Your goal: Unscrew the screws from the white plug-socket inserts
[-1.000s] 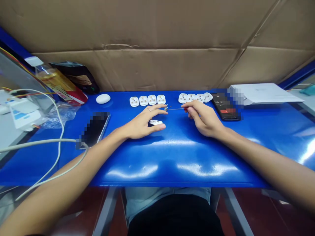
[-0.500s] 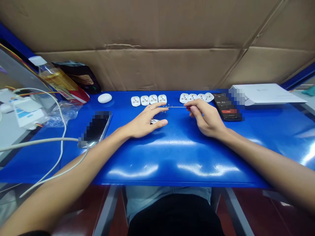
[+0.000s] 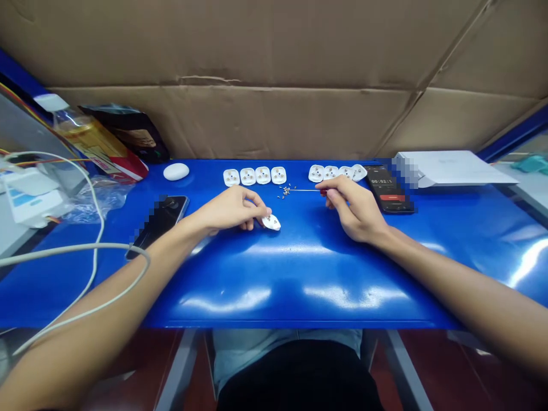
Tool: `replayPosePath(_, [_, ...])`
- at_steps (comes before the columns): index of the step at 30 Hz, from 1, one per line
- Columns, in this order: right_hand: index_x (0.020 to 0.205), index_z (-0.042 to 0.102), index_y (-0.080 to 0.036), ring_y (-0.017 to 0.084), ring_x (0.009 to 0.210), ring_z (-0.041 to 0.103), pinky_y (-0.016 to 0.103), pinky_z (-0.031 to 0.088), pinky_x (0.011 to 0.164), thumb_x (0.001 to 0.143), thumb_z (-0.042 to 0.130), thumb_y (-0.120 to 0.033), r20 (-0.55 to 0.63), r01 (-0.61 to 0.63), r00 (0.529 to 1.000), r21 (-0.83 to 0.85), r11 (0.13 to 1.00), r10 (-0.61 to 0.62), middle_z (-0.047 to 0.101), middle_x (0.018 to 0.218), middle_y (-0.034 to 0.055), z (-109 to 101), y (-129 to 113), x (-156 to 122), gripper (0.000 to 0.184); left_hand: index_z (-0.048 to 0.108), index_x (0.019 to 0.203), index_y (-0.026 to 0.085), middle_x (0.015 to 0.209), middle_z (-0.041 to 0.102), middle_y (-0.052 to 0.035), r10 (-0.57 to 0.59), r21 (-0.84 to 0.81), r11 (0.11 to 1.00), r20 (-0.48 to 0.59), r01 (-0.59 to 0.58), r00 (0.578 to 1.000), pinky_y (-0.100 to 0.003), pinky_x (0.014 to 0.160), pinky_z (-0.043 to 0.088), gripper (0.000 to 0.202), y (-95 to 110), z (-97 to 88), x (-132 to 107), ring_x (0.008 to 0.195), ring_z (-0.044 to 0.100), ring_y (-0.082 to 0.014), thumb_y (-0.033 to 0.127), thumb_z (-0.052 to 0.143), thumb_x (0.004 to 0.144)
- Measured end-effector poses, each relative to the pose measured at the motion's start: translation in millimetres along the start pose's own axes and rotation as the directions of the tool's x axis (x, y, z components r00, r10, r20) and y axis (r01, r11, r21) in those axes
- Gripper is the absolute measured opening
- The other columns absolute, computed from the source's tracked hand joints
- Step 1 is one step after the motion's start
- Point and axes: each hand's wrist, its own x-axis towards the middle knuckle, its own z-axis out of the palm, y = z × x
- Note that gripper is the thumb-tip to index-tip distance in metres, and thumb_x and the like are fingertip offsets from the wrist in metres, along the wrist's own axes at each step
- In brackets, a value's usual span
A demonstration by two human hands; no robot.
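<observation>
My left hand rests on the blue table, its fingertips gripping a white plastic plug piece by the edge. My right hand pinches a small red-handled screwdriver, whose thin shaft points left. Its tip is close to a small scatter of tiny metal screws. Beyond my hands stand two rows of white plug bodies, with several at the left and several at the right. The screwdriver's handle is mostly hidden by my right fingers.
A phone lies left of my left forearm, and a second phone showing a timer lies at the right. A white oval case, a plastic bag, a white cable and a white flat box are nearby. Cardboard stands behind the table.
My left hand has drawn back from the screws and now grips the white plug piece, which has turned and shifted right. My right hand and the screwdriver have barely moved.
</observation>
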Motion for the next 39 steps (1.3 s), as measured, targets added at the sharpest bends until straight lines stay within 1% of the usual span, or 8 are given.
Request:
replayPosePath(4, [0.120, 0.070, -0.021, 0.024, 0.088, 0.071, 0.041, 0.055, 0.086, 0.111, 0.043, -0.033, -0.017, 0.003, 1.000, 0.001, 1.000, -0.003, 0.075, 0.104, 0.0099, 0, 0, 0, 0.031, 0.084, 0.094, 0.018, 0.080, 0.079, -0.0068, 0.065, -0.101, 0.993, -0.007, -0.065, 0.998, -0.024, 0.061, 0.056, 0.027, 0, 0.9, -1, 0.069, 0.070, -0.0161, 0.043, 0.085, 0.083])
replayPosePath(7, [0.119, 0.070, -0.021, 0.025, 0.088, 0.071, 0.041, 0.055, 0.087, 0.111, 0.043, -0.033, -0.026, 0.010, 1.000, 0.000, 1.000, -0.010, 0.076, 0.104, 0.0102, 1, 1, 2, 0.030, 0.084, 0.102, 0.018, 0.092, 0.082, -0.0077, 0.185, -0.091, 0.978, -0.066, -0.190, 0.981, -0.028, 0.070, 0.061, 0.031, 5, -1.8, -1, 0.079, 0.075, -0.0196, 0.044, 0.084, 0.084])
replayPosePath(11, [0.111, 0.069, -0.021, 0.023, 0.081, 0.070, 0.038, 0.055, 0.081, 0.110, 0.044, -0.030, 0.019, -0.038, 0.999, 0.061, 0.997, 0.037, 0.076, 0.096, 0.0082, 4, 4, 3, 0.027, 0.085, 0.102, 0.018, 0.102, 0.084, -0.0079, 0.357, 0.039, 0.933, -0.233, -0.359, 0.905, -0.032, 0.079, 0.060, 0.031, 19, -12.6, 17, 0.089, 0.077, -0.0231, 0.044, 0.082, 0.085])
replayPosePath(15, [0.109, 0.069, -0.021, 0.019, 0.072, 0.067, 0.035, 0.052, 0.073, 0.110, 0.045, -0.031, 0.073, -0.097, 0.993, 0.092, 0.991, 0.090, 0.072, 0.083, 0.0033, 4, 4, 2, 0.025, 0.086, 0.101, 0.020, 0.100, 0.084, -0.0073, 0.481, 0.230, 0.873, -0.274, -0.429, 0.833, -0.035, 0.086, 0.057, 0.025, 31, -24.1, 60, 0.092, 0.077, -0.0235, 0.040, 0.080, 0.086])
replayPosePath(19, [0.107, 0.068, -0.021, 0.018, 0.069, 0.065, 0.034, 0.051, 0.071, 0.110, 0.045, -0.032, 0.090, -0.110, 0.991, 0.107, 0.988, 0.101, 0.069, 0.080, 0.0019, 2, 2, 1, 0.026, 0.085, 0.098, 0.018, 0.095, 0.084, -0.0083, 0.474, 0.290, 0.870, -0.265, -0.399, 0.840, -0.035, 0.084, 0.056, 0.022, 37, -21.9, 102, 0.090, 0.077, -0.0243, 0.033, 0.080, 0.083])
replayPosePath(23, [0.106, 0.068, -0.021, 0.018, 0.070, 0.065, 0.034, 0.050, 0.071, 0.110, 0.045, -0.032, 0.100, -0.110, 0.990, 0.107, 0.988, 0.099, 0.069, 0.080, 0.0020, 1, 2, 2, 0.026, 0.084, 0.096, 0.018, 0.095, 0.084, -0.0088, 0.426, 0.291, 0.891, -0.268, -0.349, 0.864, -0.035, 0.084, 0.057, 0.017, 37, -13.0, 123, 0.088, 0.077, -0.0235, 0.028, 0.079, 0.083])
replayPosePath(34, [0.107, 0.067, -0.020, 0.018, 0.072, 0.066, 0.033, 0.050, 0.071, 0.110, 0.044, -0.032, 0.122, -0.103, 0.989, 0.115, 0.988, 0.089, 0.070, 0.082, 0.0029, 1, 2, 3, 0.026, 0.085, 0.100, 0.021, 0.105, 0.084, -0.0077, 0.473, 0.365, 0.846, -0.176, -0.389, 0.863, -0.039, 0.093, 0.056, 0.021, 26, -16.0, 130, 0.101, 0.075, -0.0257, 0.031, 0.077, 0.084])
replayPosePath(39, [0.107, 0.067, -0.021, 0.019, 0.072, 0.067, 0.034, 0.051, 0.072, 0.111, 0.044, -0.033, 0.138, -0.117, 0.985, 0.114, 0.987, 0.101, 0.070, 0.082, 0.0026, 1, 2, 3, 0.027, 0.082, 0.112, 0.018, 0.114, 0.082, -0.0103, 0.510, 0.309, 0.849, -0.264, -0.429, 0.819, -0.039, 0.100, 0.056, 0.034, 37, -21.2, 131, 0.106, 0.075, -0.0258, 0.035, 0.080, 0.083])
